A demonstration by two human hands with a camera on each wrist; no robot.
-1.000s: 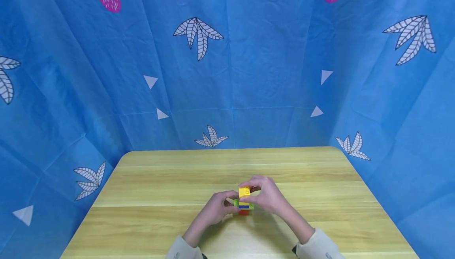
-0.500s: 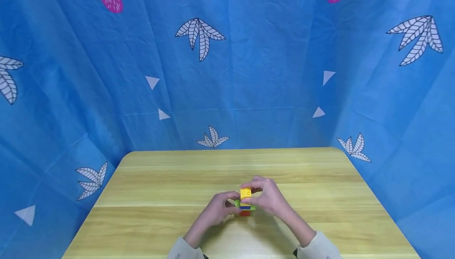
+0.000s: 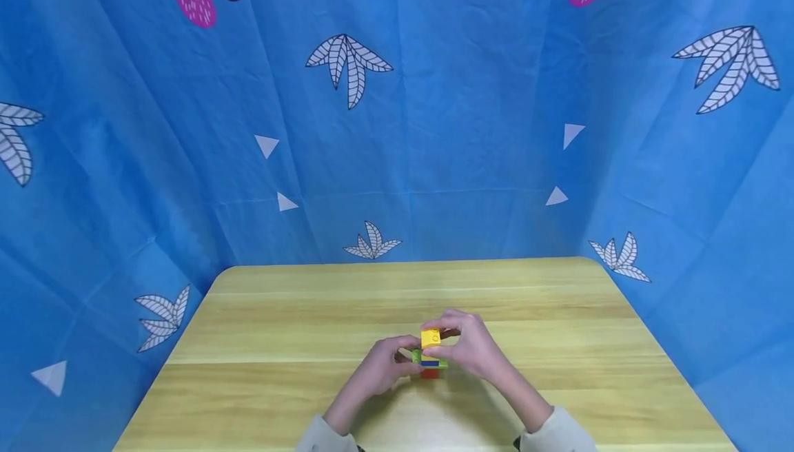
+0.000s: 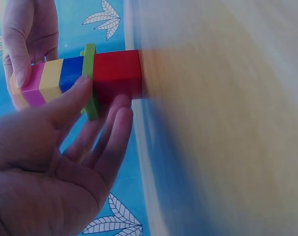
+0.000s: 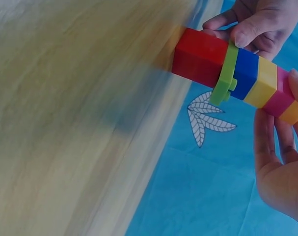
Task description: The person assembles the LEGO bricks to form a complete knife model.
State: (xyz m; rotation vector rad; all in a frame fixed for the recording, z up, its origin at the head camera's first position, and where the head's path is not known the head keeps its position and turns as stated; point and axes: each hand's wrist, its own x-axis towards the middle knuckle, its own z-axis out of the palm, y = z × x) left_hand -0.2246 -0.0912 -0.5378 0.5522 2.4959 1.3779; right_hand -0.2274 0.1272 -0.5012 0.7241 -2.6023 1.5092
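Observation:
A tower of toy building blocks stands on the wooden table (image 3: pixel 298 331). At its foot is a red block (image 5: pixel 200 56), under a thin green plate (image 5: pixel 226 73) wider than the blocks. Above come a blue block (image 5: pixel 246 73), a pale yellow block (image 5: pixel 262 83), a pink block (image 5: pixel 278 98) and a yellow-orange top block (image 3: pixel 430 338). My left hand (image 3: pixel 383 368) holds the tower around the green plate, its thumb at the blue block and its fingers beside the red one. My right hand (image 3: pixel 468 347) pinches the upper blocks between thumb and fingers.
A blue patterned cloth (image 3: pixel 347 162) hangs behind the table and along both sides. The table's far edge runs along the foot of the cloth. Pale sleeves (image 3: pixel 555 431) cover both forearms near the front.
Both hands stay on the tower with almost the same hold. The whole head view shifts slightly, and the tower and hands appear a little farther right.

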